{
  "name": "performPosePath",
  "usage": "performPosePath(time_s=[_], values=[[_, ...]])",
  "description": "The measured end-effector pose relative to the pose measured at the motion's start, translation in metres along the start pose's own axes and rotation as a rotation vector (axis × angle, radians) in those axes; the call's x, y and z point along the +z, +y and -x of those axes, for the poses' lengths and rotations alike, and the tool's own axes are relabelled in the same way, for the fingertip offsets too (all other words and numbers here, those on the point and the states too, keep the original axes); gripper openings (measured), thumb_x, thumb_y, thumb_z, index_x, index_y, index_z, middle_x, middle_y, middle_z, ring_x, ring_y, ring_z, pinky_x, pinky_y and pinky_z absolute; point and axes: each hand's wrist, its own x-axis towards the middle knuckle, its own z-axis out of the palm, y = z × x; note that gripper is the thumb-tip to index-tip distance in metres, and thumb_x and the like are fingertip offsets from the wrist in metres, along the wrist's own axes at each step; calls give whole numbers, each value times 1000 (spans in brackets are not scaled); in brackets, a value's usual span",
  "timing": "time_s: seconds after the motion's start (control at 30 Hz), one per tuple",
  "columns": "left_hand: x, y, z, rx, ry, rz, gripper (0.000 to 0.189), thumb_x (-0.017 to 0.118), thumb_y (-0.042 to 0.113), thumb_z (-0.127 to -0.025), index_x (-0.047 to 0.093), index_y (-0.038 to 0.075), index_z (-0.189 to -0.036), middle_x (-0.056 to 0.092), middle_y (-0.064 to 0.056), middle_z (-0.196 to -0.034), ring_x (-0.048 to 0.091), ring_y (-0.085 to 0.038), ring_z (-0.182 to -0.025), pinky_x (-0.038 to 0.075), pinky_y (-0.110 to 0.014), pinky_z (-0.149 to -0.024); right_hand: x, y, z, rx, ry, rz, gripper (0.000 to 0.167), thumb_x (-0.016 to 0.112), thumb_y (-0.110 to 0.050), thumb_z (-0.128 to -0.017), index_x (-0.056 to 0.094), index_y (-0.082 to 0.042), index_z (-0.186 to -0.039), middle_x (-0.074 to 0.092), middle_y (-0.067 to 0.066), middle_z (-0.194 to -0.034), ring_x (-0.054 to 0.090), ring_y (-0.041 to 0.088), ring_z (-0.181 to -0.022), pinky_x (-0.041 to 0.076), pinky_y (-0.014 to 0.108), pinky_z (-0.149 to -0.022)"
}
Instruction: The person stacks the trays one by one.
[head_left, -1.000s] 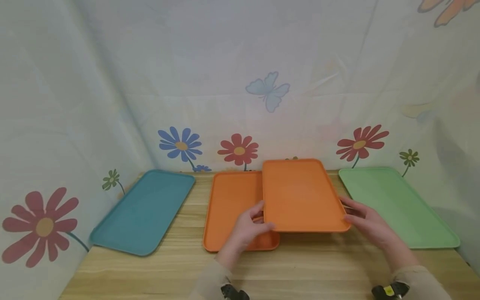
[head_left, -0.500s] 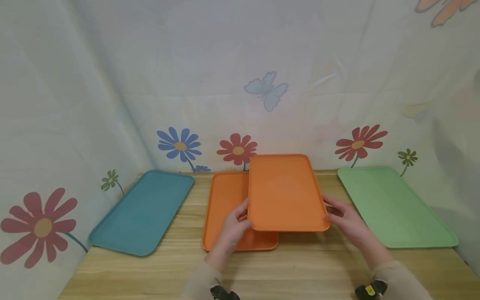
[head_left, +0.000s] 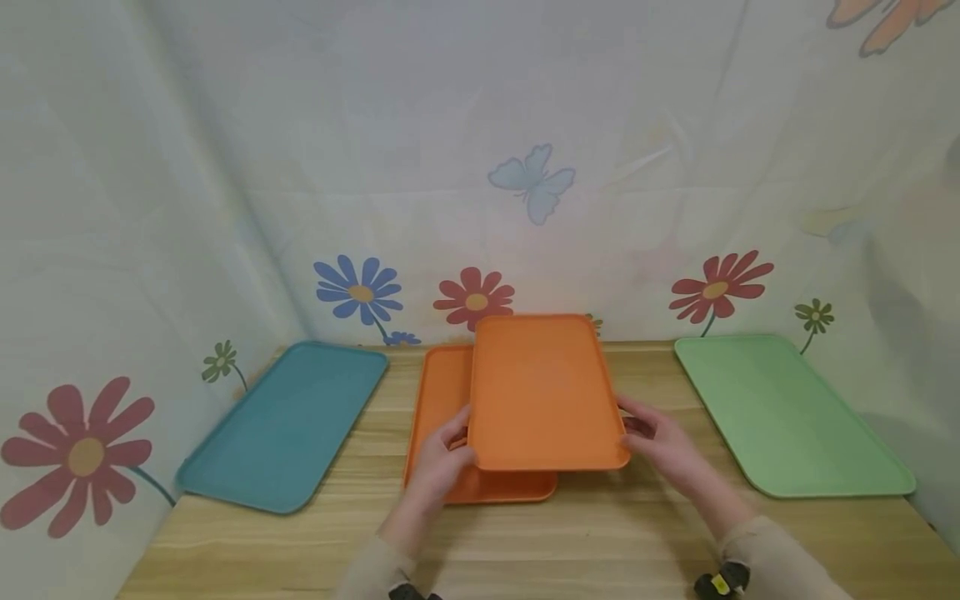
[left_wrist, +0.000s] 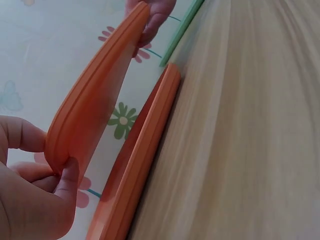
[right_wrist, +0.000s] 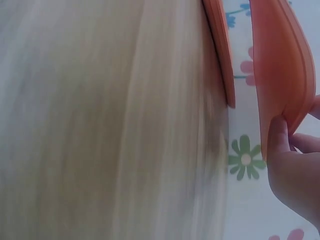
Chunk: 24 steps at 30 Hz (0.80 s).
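Both hands hold an orange tray (head_left: pixel 546 396) in the air, partly over a second orange tray (head_left: pixel 495 487) that lies on the table. My left hand (head_left: pixel 437 458) pinches the raised tray at its left edge, near the front corner. On the opposite edge my right hand (head_left: pixel 663 442) grips it between thumb and fingers. In the left wrist view a gap shows between the raised tray (left_wrist: pixel 95 95) and the lower tray (left_wrist: pixel 145 155). The raised tray hides much of the lower one in the head view.
A blue tray (head_left: pixel 288 425) lies on the wooden table (head_left: pixel 585 542) at the left, and a green tray (head_left: pixel 795 417) at the right. Behind them hangs a white curtain (head_left: pixel 375 167) with printed flowers and butterflies.
Both hands have carried the raised orange tray leftward, so that it covers more of the lower orange tray. The blue, green and lower orange trays have stayed put.
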Motion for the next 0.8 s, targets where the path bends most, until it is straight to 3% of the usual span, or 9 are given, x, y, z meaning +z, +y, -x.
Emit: performPosePath(time_s=[0.13,0.23,0.8], values=[[-8,-1,3,5,7,-14,76,57,-12,-71,44,-4,-145,55,-25,-134,52,-32,-115,48,-23,-79,10,-2,-2,-10,-10,0,62,61,11,-87,34,20,-142,42,40,-138,55,41,-117,48,18,-86],[-14,-2,5,3,17,-37,75,56,-12,-71,45,-3,-145,57,-25,-132,53,-31,-114,48,-23,-79,17,-3,-3,-26,-20,-14,62,61,12,-86,33,21,-141,42,42,-136,53,48,-117,49,19,-86],[-44,0,14,-38,32,-118,73,57,-11,-73,47,-2,-145,51,-22,-141,51,-33,-121,47,-23,-84,48,-7,-10,-8,-43,-31,64,57,14,-82,33,22,-141,47,41,-131,56,47,-114,50,26,-90]])
